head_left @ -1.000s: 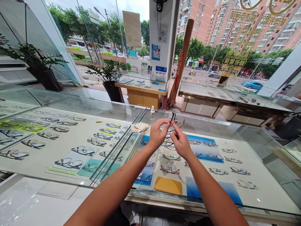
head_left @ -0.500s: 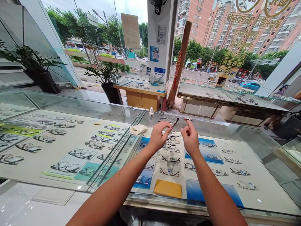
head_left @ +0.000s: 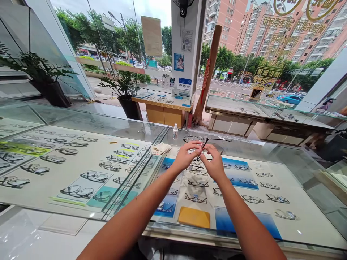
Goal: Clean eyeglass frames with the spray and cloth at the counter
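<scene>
Above the glass counter, my two hands meet at a pair of dark-framed eyeglasses (head_left: 205,143). My left hand (head_left: 187,156) has its fingers closed on one side of the frame. The fingers of my right hand (head_left: 213,161) are bent and pinch at the frame beside it. A thin dark temple sticks out to the right beyond the fingers, and most of the lenses are hidden by my hands. Just left of them, a small white bottle (head_left: 175,132) stands upright on the counter. A crumpled cream cloth (head_left: 161,148) lies on the glass nearby.
Under the glass of the display counter (head_left: 108,213) lie several rows of eyeglasses and a yellow case (head_left: 194,217). Potted plants (head_left: 129,104), a wooden post (head_left: 210,68) and a second display cabinet (head_left: 235,122) stand beyond, before the windows.
My right hand has moved left and in towards my left hand, its raised fingers now folded onto the eyeglasses. The eyeglasses have turned between the hands.
</scene>
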Tool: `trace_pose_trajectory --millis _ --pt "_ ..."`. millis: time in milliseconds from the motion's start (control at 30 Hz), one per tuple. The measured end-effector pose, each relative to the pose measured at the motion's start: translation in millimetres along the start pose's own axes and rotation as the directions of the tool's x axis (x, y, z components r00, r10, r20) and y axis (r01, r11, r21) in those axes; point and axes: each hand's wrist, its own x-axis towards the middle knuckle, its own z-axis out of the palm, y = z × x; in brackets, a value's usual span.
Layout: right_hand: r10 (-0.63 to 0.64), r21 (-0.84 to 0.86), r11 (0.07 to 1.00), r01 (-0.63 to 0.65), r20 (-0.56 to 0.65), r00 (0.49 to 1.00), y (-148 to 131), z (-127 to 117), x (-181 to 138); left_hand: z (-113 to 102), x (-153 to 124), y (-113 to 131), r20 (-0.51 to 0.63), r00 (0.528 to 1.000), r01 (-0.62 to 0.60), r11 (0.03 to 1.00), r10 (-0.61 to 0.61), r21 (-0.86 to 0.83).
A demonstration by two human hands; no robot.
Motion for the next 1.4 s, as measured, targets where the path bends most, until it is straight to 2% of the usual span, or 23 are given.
trace_pose_trajectory --millis 100,200,367,567,667,733,767,833,867,933,1000,1167,1267,1400 --pt "0.023 0.040 0.999 -0.022 -0.017 1.000 1 2 -1 1 1 -4 0.015 0.999 0.041 0.996 -0.040 -0.073" --pt "0.047 0.067 0.997 -0.043 -0.050 0.998 1 5 -1 1 1 -5 0.022 0.999 0.044 0.997 -0.043 -0.069" --pt "0.076 0.050 0.996 -0.071 -0.105 0.992 0 6 -2 0 -1 0 -0.013 1.000 0.000 0.999 0.001 0.044" --pt "0.073 0.017 0.997 -0.071 -0.108 0.992 -2 2 0 0 -5 5 -0.041 0.998 -0.049 0.991 0.054 0.124" --pt "0.073 0.007 0.997 -0.072 -0.112 0.991 -4 0 1 -10 3 -1 -0.130 0.988 -0.062 0.979 0.088 0.192" --pt "0.062 -0.007 0.998 -0.063 -0.115 0.991 -4 -2 2 -25 16 -13 -0.270 0.959 -0.005 0.954 0.089 0.299" --pt "0.055 -0.013 0.998 -0.057 -0.120 0.991 -3 -3 3 -34 25 -21 -0.362 0.929 0.066 0.934 0.071 0.351" --pt "0.044 -0.019 0.999 -0.047 -0.134 0.990 0 -5 4 -54 45 -38 -0.517 0.856 0.281 0.871 -0.036 0.404" --pt "0.041 -0.022 0.999 -0.044 -0.147 0.988 2 -6 5 -62 55 -47 -0.543 0.834 0.372 0.828 -0.099 0.420" --pt "0.033 -0.038 0.998 -0.041 -0.175 0.984 7 -7 6 -74 74 -65 -0.526 0.822 0.486 0.748 -0.216 0.453" --pt "0.019 -0.062 0.998 -0.032 -0.195 0.981 12 -7 7 -79 89 -78 -0.483 0.815 0.546 0.700 -0.319 0.460" --pt "-0.022 -0.104 0.995 0.001 -0.195 0.980 20 -5 7 -78 103 -93 -0.457 0.772 0.623 0.672 -0.442 0.401" --pt "-0.032 -0.102 0.995 0.011 -0.204 0.978 25 -3 8 -76 102 -88 -0.453 0.756 0.634 0.702 -0.473 0.325" --pt "-0.025 -0.085 0.996 0.007 -0.212 0.977 29 -2 8 -64 90 -72 -0.371 0.812 0.533 0.831 -0.451 0.157"
